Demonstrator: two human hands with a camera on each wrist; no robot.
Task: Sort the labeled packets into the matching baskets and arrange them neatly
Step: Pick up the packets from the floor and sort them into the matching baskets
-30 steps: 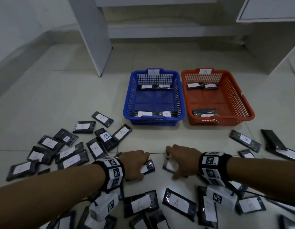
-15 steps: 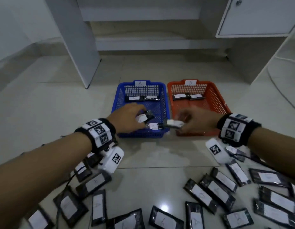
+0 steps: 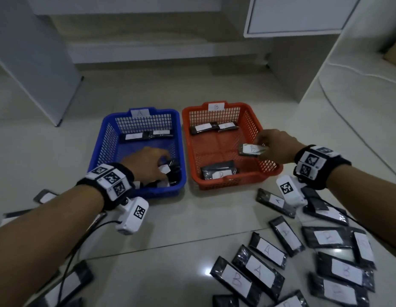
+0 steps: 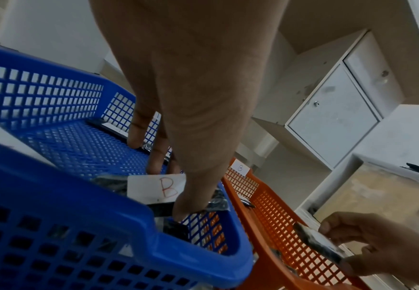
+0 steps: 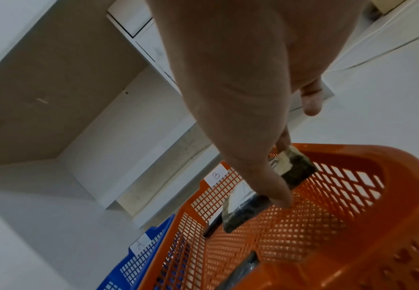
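Observation:
The blue basket (image 3: 166,190) tagged A and the orange basket (image 3: 236,180) tagged B stand side by side on the floor. My left hand (image 3: 163,167) reaches down into the blue basket's near right corner and grips a black packet (image 3: 164,169). In the left wrist view the label on that packet (image 4: 154,186) reads B, with my thumb on it. My right hand (image 3: 261,145) pinches another black packet (image 3: 251,149), labelled B, in the air over the right side of the orange basket (image 5: 377,157). Thumb and fingers clamp this packet (image 5: 243,213) at one end.
Both baskets hold packets along their far walls, and one lies at the orange basket's near wall (image 3: 219,172). Several loose packets (image 3: 268,251) are scattered on the tiled floor at right and a few (image 3: 45,197) at left. A white cabinet (image 3: 303,14) and a panel (image 3: 37,63) stand behind.
Both hands picked packets off the floor and carried them forward. The left has gone down into the blue basket; the right has moved right, over the orange one.

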